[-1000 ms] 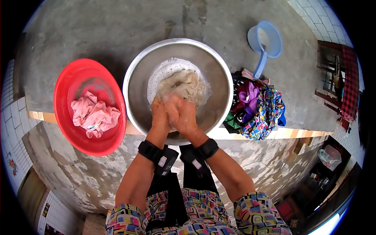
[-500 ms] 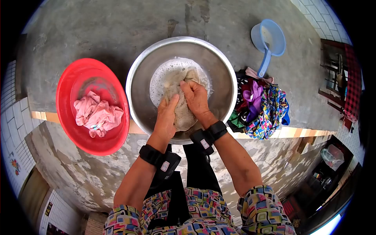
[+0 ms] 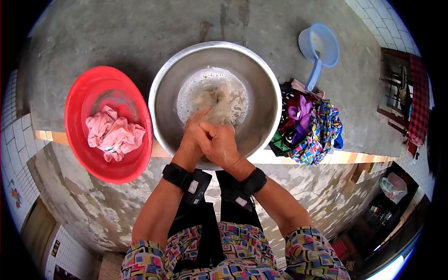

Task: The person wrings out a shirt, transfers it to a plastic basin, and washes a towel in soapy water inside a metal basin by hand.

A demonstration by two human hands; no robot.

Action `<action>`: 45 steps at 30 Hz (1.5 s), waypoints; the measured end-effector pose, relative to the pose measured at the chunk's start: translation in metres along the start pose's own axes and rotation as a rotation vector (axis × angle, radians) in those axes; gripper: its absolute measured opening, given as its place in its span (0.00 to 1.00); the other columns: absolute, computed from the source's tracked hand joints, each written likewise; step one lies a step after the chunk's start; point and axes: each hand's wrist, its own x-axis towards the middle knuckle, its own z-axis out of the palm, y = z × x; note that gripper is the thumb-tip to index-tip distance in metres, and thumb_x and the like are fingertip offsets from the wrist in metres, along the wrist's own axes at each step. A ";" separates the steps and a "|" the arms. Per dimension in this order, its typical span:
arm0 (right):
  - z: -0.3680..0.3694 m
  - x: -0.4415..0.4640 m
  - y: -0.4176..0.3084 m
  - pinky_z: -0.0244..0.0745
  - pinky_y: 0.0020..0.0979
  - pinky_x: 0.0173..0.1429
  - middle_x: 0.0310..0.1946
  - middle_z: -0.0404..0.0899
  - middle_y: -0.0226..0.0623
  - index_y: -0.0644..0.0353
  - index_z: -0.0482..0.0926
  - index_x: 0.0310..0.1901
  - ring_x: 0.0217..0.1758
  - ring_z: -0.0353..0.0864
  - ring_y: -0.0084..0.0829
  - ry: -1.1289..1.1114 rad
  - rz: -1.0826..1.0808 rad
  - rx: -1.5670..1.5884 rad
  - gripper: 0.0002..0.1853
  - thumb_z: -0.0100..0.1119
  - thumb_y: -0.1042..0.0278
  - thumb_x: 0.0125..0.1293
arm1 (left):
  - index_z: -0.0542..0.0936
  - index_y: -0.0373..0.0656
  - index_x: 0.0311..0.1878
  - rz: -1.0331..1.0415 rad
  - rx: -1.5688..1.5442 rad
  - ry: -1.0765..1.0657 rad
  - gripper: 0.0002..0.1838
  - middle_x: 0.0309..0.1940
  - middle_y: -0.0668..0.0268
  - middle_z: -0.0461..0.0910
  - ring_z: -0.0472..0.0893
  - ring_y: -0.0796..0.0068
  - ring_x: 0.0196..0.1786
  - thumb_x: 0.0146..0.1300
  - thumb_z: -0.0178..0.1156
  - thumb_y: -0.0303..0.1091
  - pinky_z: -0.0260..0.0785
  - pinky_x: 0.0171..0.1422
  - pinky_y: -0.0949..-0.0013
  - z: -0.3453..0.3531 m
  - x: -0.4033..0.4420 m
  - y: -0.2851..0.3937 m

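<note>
right hand (image 3: 221, 142) has met left hand (image 3: 190, 140) at cloth (image 3: 218, 109) (far rim (image 3: 215, 45) well ahead).

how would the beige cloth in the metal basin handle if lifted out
Probably floppy: the beige cloth is crumpled into soft folds. It may feel heavy for its size, since it sits in sudsy water and looks soaked. It could be slippery too, given the white foam beside it in the metal basin.

loud square-print top (image 3: 247, 242) is popping, multicolour sleeves (image 3: 144, 261) are matching, black wrist straps (image 3: 173, 175) are carrying black boxes (image 3: 203, 179), pale labels (image 3: 192, 187) are showing, black trousers (image 3: 239, 215) too
</note>
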 end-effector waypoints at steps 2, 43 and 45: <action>-0.007 0.023 0.019 0.68 0.37 0.27 0.16 0.71 0.47 0.61 0.71 0.18 0.22 0.72 0.49 0.022 0.107 -0.102 0.17 0.56 0.58 0.58 | 0.71 0.37 0.51 -0.928 -1.065 0.370 0.18 0.45 0.61 0.75 0.76 0.71 0.45 0.63 0.50 0.39 0.69 0.47 0.70 0.020 0.005 0.018; 0.002 0.034 0.121 0.73 0.36 0.41 0.32 0.78 0.45 0.67 0.70 0.49 0.34 0.78 0.43 -0.036 0.516 0.122 0.20 0.53 0.65 0.57 | 0.65 0.36 0.56 -0.795 -1.036 0.172 0.24 0.46 0.60 0.73 0.75 0.68 0.48 0.56 0.59 0.28 0.70 0.50 0.66 0.007 0.017 -0.002; -0.006 0.044 0.085 0.73 0.32 0.43 0.35 0.78 0.37 0.65 0.71 0.49 0.35 0.77 0.34 0.071 0.821 0.794 0.20 0.58 0.67 0.55 | 0.67 0.37 0.54 -0.783 -1.003 0.139 0.23 0.45 0.60 0.73 0.75 0.69 0.48 0.54 0.61 0.29 0.70 0.50 0.66 0.010 0.017 -0.009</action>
